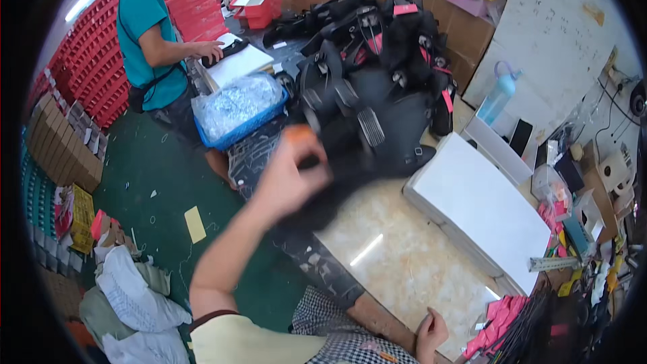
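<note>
My left hand (294, 174), blurred by motion, is raised over the near left edge of a heap of black strapped bags (364, 94). Its fingers curl round in a closed shape. An orange patch (296, 133) shows at the fingers; I cannot make out what it is. Just below the hand is a smeared black piece (320, 199); whether it is gripped or lies in the heap is unclear. My right hand (430, 334) rests low by the table's near edge, fingers loosely bent and apart, with nothing seen in it. Close by lie bundled pink tags with black cords (495, 323).
A white slab (482, 209) sits on the marbled tabletop (367, 229). Past the heap's left side stands a blue basket of clear plastic bags (239, 108). Another person (151, 47) handles a black item there. A bottle (499, 98) stands at right; sacks (138, 296) lie on the floor.
</note>
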`<state>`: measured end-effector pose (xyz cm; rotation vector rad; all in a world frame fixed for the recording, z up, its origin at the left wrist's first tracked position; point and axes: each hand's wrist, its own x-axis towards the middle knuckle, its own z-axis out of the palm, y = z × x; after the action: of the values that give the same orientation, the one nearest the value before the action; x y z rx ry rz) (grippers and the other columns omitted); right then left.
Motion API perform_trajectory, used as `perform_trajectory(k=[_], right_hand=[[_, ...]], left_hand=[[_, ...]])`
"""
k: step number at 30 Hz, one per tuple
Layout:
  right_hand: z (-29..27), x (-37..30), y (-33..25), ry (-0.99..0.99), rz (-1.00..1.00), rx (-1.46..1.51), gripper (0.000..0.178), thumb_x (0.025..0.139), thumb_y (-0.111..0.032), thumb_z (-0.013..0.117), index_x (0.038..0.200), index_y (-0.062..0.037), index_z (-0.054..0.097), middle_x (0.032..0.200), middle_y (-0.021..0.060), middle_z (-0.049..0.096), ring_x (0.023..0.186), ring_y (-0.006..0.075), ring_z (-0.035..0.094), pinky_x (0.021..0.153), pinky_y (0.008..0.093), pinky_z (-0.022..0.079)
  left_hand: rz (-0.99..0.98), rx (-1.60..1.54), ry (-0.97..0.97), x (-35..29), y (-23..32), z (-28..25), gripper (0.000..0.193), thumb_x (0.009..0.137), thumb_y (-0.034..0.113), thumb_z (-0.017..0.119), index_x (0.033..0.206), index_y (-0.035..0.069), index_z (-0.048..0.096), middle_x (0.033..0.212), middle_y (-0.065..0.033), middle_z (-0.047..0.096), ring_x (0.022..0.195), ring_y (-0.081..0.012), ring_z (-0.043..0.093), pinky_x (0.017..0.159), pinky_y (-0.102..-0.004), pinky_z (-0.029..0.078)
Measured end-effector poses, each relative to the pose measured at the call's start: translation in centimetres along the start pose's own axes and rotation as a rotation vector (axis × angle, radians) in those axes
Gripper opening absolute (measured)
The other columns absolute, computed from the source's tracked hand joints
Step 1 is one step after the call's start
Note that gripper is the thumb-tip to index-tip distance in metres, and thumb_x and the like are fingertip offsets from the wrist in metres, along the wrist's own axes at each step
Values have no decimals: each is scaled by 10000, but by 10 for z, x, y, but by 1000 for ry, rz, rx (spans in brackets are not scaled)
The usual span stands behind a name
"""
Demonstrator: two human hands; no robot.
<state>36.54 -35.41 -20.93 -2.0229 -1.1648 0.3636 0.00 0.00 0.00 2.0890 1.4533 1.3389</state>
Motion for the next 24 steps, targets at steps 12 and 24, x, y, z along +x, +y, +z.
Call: perform_trajectory(k=[12, 24], right_hand=[[9, 7, 2, 178, -141, -137, 144, 820, -70, 644, 937, -90, 726, 766, 133, 677, 642, 296, 639, 610, 372, 512], [-380, 35, 119, 867, -106, -1290, 321, 739, -128, 692, 1056, -79, 671, 980, 102, 684, 935, 298, 632, 811, 418, 518]], left_hand=[[266, -95, 355, 309, 31, 92, 406, 932, 363, 592, 1157, 40, 691, 1162, -143, 690, 1120, -255, 637, 969, -343, 462], [778, -495, -1179, -194, 225, 255, 289, 765, 53, 699, 1052, 87, 708, 1243, -127, 621, 1129, -315, 575, 961, -397, 449]])
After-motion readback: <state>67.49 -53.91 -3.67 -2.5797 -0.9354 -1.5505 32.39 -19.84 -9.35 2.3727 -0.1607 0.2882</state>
